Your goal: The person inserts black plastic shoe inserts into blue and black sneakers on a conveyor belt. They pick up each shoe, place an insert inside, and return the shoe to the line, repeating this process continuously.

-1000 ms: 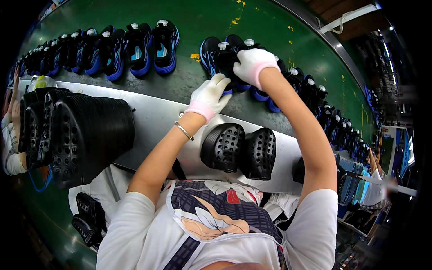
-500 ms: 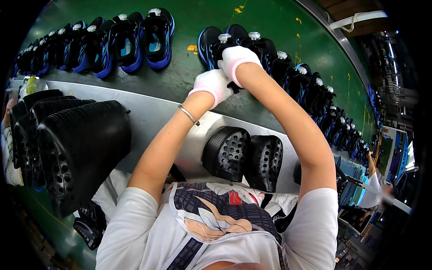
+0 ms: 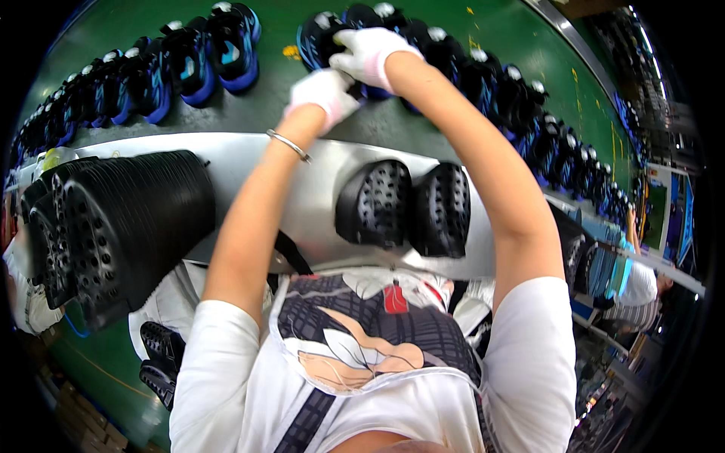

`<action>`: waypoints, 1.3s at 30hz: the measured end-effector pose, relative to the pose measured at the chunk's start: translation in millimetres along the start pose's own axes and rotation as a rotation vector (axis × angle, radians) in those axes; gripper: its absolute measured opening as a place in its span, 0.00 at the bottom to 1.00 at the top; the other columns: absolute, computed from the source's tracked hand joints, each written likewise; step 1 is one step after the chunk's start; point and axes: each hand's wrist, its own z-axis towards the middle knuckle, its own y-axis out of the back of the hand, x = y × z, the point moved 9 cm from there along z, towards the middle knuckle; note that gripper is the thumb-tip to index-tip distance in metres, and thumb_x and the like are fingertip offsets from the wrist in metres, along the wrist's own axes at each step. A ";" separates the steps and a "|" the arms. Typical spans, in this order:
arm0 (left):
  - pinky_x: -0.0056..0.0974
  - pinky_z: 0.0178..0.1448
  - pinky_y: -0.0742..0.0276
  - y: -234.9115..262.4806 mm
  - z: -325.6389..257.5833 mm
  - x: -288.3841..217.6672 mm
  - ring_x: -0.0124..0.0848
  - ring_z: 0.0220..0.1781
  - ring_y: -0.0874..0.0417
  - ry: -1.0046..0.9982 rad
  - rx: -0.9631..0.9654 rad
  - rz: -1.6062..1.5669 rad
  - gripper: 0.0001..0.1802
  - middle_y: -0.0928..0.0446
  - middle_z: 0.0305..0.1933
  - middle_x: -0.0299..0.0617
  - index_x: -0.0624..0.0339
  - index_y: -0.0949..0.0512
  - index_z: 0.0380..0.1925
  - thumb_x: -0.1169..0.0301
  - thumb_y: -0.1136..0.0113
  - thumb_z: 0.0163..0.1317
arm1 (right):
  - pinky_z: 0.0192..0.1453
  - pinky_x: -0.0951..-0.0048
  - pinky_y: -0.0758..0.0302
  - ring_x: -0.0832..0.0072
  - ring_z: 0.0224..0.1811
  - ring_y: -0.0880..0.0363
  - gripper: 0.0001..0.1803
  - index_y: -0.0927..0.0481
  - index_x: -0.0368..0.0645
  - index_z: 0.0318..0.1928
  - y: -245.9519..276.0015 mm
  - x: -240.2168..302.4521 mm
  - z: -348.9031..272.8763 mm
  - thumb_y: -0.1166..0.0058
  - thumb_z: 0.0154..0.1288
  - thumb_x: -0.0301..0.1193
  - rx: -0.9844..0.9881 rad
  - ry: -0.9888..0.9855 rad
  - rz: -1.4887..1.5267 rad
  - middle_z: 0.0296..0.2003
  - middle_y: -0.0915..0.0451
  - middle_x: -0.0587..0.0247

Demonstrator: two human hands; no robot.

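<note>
Head view: left hand (image 3: pixel 323 92) and right hand (image 3: pixel 368 56), stretched forward, meet at a black-and-blue shoe (image 3: pixel 310 44) near the front edge of the green tabletop (image 3: pixel 264 109); bent fingers (image 3: pixel 344 37), grip unclear; a pale-blue insole marking (image 3: pixel 229 51) nearby is blurred.

A ledge (image 3: pixel 317 181) runs along the near edge of the work surface (image 3: pixel 276 94). On the surface, the left row of shoes (image 3: pixel 147 90) stretches along the near edge toward the left end; the right row of shoes (image 3: pixel 517 98) runs toward the right end, with a gap between them. At that gap, the left hand (image 3: pixel 323 94) is nearer the surface's near edge than the right hand (image 3: pixel 370 57). On the ledge, two moulded pieces (image 3: pixel 374 204) lie side by side; a stack (image 3: pixel 143 219) at its left end juts past its near edge.
</note>
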 end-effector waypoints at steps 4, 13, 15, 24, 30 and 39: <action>0.43 0.56 0.23 20.2 -6.6 51.7 0.47 0.52 0.20 -0.125 -0.207 0.130 0.21 0.21 0.51 0.49 0.58 0.18 0.45 0.55 0.40 0.60 | 0.48 0.57 0.23 0.53 0.42 0.19 0.18 0.19 0.44 0.45 49.4 24.8 -106.8 0.52 0.65 0.43 -0.182 0.128 0.119 0.38 0.18 0.50; 0.42 0.58 0.26 58.5 -91.1 23.4 0.43 0.54 0.22 -0.208 -0.807 0.073 0.21 0.22 0.52 0.43 0.49 0.20 0.51 0.60 0.35 0.57 | 0.41 0.63 0.24 0.60 0.37 0.20 0.09 0.17 0.46 0.34 49.0 21.4 -274.0 0.39 0.55 0.36 -0.382 0.273 0.131 0.33 0.19 0.61; 0.44 0.55 0.24 54.5 -96.2 10.1 0.44 0.51 0.22 -0.258 -0.818 -0.008 0.24 0.22 0.51 0.43 0.46 0.21 0.54 0.59 0.36 0.56 | 0.45 0.61 0.26 0.59 0.40 0.23 0.18 0.19 0.46 0.36 31.7 11.1 -279.6 0.31 0.44 0.39 -0.438 0.164 0.173 0.36 0.22 0.61; 0.35 0.45 0.20 29.5 -113.4 -34.8 0.33 0.42 0.19 -0.377 -0.599 -0.125 0.22 0.22 0.45 0.44 0.54 0.23 0.55 0.65 0.37 0.60 | 0.44 0.59 0.26 0.60 0.40 0.23 0.19 0.22 0.45 0.39 7.9 16.0 -270.8 0.33 0.47 0.38 -0.410 0.248 0.146 0.34 0.23 0.60; 0.39 0.59 0.24 17.6 -119.8 -48.7 0.38 0.53 0.19 -0.206 -0.283 -0.556 0.24 0.22 0.51 0.49 0.63 0.24 0.54 0.59 0.39 0.63 | 0.44 0.62 0.26 0.60 0.39 0.23 0.19 0.21 0.45 0.38 43.8 27.1 -287.7 0.31 0.44 0.35 -0.507 0.269 0.289 0.36 0.23 0.60; 0.42 0.66 0.27 14.1 -139.4 -100.3 0.38 0.60 0.22 -0.490 0.359 -1.564 0.46 0.25 0.58 0.52 0.71 0.37 0.63 0.35 0.61 0.68 | 0.43 0.63 0.25 0.60 0.39 0.22 0.23 0.20 0.44 0.41 75.7 54.4 -275.4 0.29 0.42 0.32 -0.675 0.308 0.289 0.38 0.22 0.61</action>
